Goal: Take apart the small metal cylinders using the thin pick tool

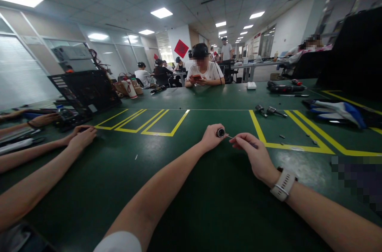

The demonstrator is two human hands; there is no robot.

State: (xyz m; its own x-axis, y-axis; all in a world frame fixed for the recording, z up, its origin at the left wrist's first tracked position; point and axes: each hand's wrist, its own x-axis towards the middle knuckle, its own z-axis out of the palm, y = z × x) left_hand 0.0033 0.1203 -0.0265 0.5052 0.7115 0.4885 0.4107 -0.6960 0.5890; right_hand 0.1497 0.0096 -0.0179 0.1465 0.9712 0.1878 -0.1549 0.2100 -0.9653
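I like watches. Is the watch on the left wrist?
No, the white watch sits on the right wrist, behind the right hand pinching a thin tool.

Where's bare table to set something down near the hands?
Bare green tabletop between the forearms, below the left hand gripping a small dark cylindrical part and the right hand holding a thin metal tool. Also bare inside the yellow-taped boxes. Crowded: small screws at right, co-worker's hands and black chassis at left.

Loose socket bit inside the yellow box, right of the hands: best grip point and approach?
Pinch the socket bit across its thin shank, coming from above. It lies flat on the table, wide head to the left, with a second bit close on that side.
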